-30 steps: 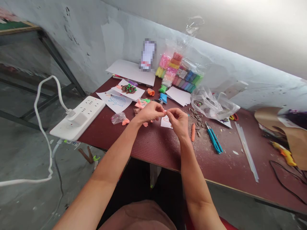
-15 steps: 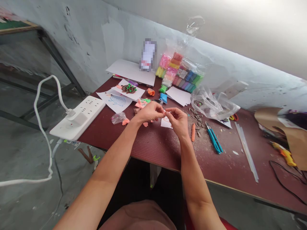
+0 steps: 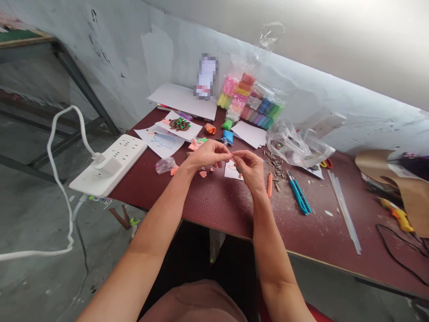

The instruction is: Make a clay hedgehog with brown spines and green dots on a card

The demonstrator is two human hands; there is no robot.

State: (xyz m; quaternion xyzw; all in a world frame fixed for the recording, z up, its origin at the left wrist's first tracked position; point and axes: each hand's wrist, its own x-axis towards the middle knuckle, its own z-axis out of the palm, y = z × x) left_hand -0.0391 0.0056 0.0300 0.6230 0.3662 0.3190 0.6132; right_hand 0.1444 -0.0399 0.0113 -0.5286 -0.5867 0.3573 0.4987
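Note:
My left hand [image 3: 209, 155] and my right hand [image 3: 250, 167] meet at their fingertips above the dark red table [image 3: 214, 201]. Both are pinched closed; whatever lies between the fingers is too small to make out. Partly under my right hand is a small white paper [image 3: 231, 171] with an orange line drawing. Pink clay bits [image 3: 203, 174] lie below my left hand, near a crumpled clear wrapper [image 3: 165, 165]. Just right of my right hand are an orange stick [image 3: 270, 185] and scattered dark seeds [image 3: 276, 166].
A blue cutter [image 3: 299, 194], glue sticks [image 3: 345, 214] and a yellow glue gun [image 3: 398, 215] lie to the right. A white power strip [image 3: 109, 164] sits at the left edge. Packs of coloured clay [image 3: 261, 109] and a blurred phone [image 3: 206, 77] stand against the wall.
My fingertips have shifted slightly, and my right hand has moved a little right. More of the drawing on the small paper shows between my hands.

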